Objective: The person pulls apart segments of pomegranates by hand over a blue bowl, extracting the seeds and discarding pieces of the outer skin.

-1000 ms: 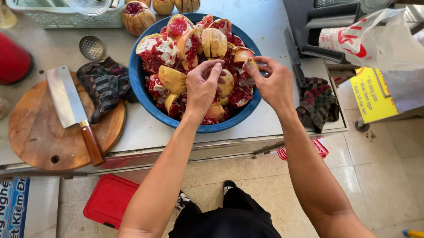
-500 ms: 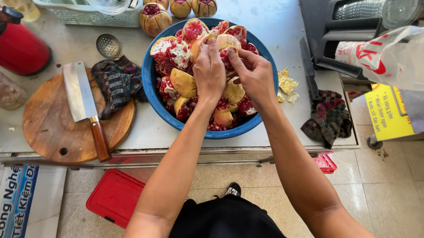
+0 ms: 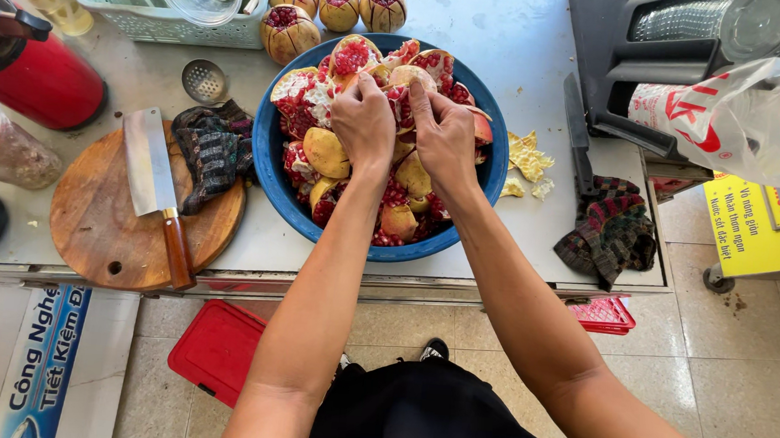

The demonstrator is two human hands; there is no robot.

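We are working with both hands over the blue bowl (image 3: pixel 276 179), which is sitting on the pale counter (image 3: pixel 521 45) heaped with opened pomegranates. A second ago our right hand (image 3: pixel 446 136) was out at the bowl's right rim and our left hand (image 3: pixel 365 121) was lower in the pile; now both are meeting at the top centre, side by side and almost touching. Together they are closing on one pomegranate piece (image 3: pixel 401 87) between them, fingers curled over it, thumbs pressing in. So the work is shifting from picking a piece to pulling one apart.

The fruit is showing leathery tan rind, pale spongy pith and glossy red seeds packed in clusters. The bowl is round, smooth and deep. Four cut pomegranates (image 3: pixel 332 5) are standing beyond its far rim, their tops sliced open. To the right, rind scraps (image 3: pixel 530 157) are lying pale and ragged beside a dark knife (image 3: pixel 579 136) and a checked cloth (image 3: pixel 610 233). To the left, a cleaver (image 3: pixel 148 170) with a wooden handle is resting on a round wooden board (image 3: pixel 123 237), a dark crumpled rag (image 3: pixel 214 147) beside it.
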